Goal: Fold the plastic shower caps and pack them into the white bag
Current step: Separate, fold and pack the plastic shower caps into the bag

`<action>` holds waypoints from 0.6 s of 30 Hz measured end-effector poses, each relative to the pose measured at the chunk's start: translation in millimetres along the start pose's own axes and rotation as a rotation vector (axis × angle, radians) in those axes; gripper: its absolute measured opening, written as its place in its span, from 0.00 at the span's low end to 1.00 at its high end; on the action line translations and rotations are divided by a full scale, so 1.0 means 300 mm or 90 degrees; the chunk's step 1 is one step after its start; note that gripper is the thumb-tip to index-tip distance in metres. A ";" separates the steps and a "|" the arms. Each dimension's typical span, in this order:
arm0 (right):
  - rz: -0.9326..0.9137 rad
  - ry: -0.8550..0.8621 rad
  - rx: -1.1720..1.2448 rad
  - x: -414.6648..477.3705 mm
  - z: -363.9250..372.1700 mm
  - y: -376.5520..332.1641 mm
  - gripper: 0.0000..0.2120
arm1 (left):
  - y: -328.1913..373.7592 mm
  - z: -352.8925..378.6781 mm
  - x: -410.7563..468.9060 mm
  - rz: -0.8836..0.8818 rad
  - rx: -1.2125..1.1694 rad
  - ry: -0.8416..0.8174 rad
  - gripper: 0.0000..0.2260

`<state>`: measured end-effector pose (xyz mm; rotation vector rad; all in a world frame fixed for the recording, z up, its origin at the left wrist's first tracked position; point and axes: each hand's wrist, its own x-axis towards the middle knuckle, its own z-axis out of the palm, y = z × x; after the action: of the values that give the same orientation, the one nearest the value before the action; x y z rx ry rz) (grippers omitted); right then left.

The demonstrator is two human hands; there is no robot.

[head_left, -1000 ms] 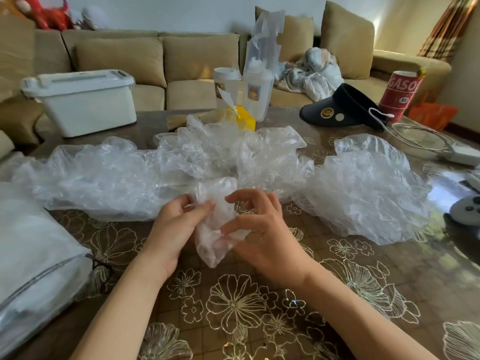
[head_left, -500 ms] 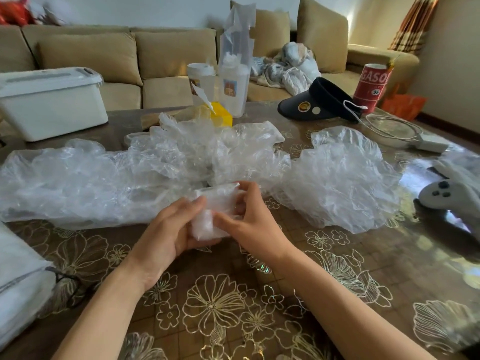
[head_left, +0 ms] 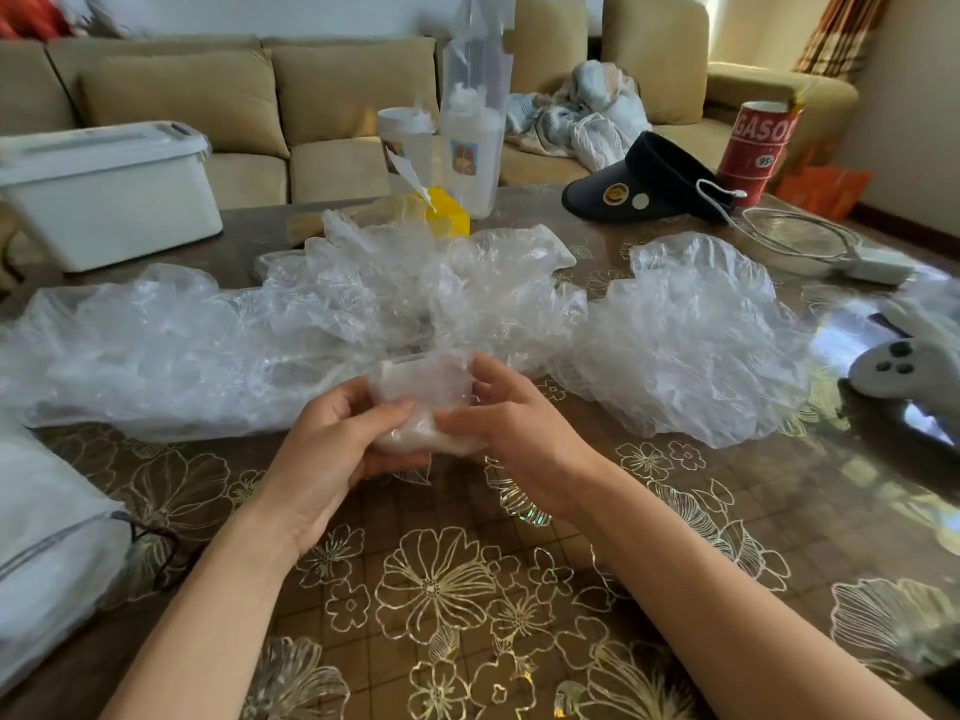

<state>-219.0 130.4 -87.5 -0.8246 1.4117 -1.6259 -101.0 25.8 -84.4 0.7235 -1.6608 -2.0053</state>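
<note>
Gold flowers cover the brown table (head_left: 467, 589) in the low half of the frame, and a tan sofa (head_left: 311, 96) runs along the top.

Some things are hard to see. At the lower left the white bag (head_left: 47, 537) is cut off by the frame edge, so only part of it shows. A grey game controller (head_left: 904, 376) at the right edge is cut off too. A big heap of loose shower caps (head_left: 234, 340) lies across the middle of the table. The plastic is clear and crumpled, so I cannot count them. A yellow thing (head_left: 447, 215) peeks out behind the heap, and I cannot tell what it is. Two bottles (head_left: 467, 148) stand behind it inside a clear wrap; their small labels are too blurry to read.

At the upper right a red can (head_left: 758, 142) says "GASO" — the rest curves out of sight — with a small "95" lower down. The black sun visor (head_left: 639, 184) next to it has a round yellow badge, too small to read.

Both hands hold one small folded shower cap (head_left: 426, 402) in the middle of the frame, right at the near edge of the heap. On the left hand (head_left: 332, 449) the thumb lies on top and the fingers curl under it. The right hand (head_left: 519, 433) pinches the other end between thumb and bent fingers.
</note>
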 end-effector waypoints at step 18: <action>0.105 -0.185 -0.098 -0.168 0.118 -0.110 0.18 | 0.055 -0.019 -0.257 0.194 0.172 0.041 0.24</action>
<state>-170.3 160.6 -47.8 -0.9631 1.3688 -1.2302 -37.9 66.9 -59.9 0.5755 -1.8967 -1.5522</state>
